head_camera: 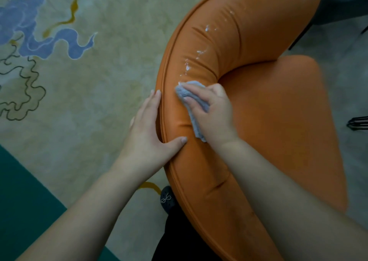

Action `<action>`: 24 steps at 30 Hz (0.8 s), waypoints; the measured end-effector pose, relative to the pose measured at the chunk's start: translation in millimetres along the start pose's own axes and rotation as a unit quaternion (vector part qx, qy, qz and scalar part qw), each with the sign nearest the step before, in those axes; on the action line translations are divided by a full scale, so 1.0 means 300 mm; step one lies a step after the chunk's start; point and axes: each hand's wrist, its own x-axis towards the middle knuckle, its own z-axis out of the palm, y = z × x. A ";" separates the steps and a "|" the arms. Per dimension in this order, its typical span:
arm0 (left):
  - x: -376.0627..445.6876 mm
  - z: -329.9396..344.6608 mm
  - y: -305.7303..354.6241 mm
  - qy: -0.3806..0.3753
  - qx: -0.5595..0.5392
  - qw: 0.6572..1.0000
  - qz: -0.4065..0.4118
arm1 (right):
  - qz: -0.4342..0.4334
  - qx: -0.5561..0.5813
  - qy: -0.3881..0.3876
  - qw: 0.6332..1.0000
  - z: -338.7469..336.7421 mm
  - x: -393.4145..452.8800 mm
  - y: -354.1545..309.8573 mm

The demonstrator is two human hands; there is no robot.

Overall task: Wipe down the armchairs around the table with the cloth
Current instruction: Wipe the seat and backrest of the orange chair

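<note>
An orange armchair [249, 41] with a curved, padded backrest fills the right half of the head view. White flecks of foam or residue run along the top of the backrest above my hands. My right hand [213, 113] grips a crumpled grey-blue cloth [186, 94] and presses it onto the backrest's top. My left hand [148, 133] rests on the outer edge of the backrest, fingers straight along the piped seam and the thumb pressed onto the padding. The orange seat cushion [288, 111] lies to the right of my right hand.
A pale carpet [89, 81] with blue and yellow cloud patterns covers the floor on the left, with a green border [23, 211] at the lower left. A dark shoe [167, 198] shows below the chair. Dark furniture legs [298, 40] stand at the upper right, a black wire object [358, 122] at the right edge.
</note>
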 end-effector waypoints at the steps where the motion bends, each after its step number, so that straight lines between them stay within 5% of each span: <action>1: 0.006 -0.006 0.000 -0.005 0.003 1.000 -0.005 | 0.031 -0.004 0.012 0.999 -0.028 0.000 0.025; 4: 0.020 -0.018 0.006 -0.016 0.013 1.000 -0.014 | 0.091 0.035 0.046 0.994 -0.078 0.012 0.047; 9: 0.054 -0.013 0.024 0.005 0.008 1.000 -0.007 | -0.030 0.034 0.008 0.999 0.022 0.100 -0.044; 15: 0.090 -0.026 0.022 -0.014 0.011 1.000 -0.004 | 0.063 0.015 0.020 0.998 -0.017 0.102 0.038; 21: 0.178 -0.060 0.017 -0.035 0.008 0.999 0.039 | -0.024 0.025 0.003 0.999 0.039 0.164 -0.034; 24: 0.250 -0.089 0.015 -0.051 0.028 0.996 0.065 | 0.039 0.016 0.020 0.999 0.032 0.163 -0.014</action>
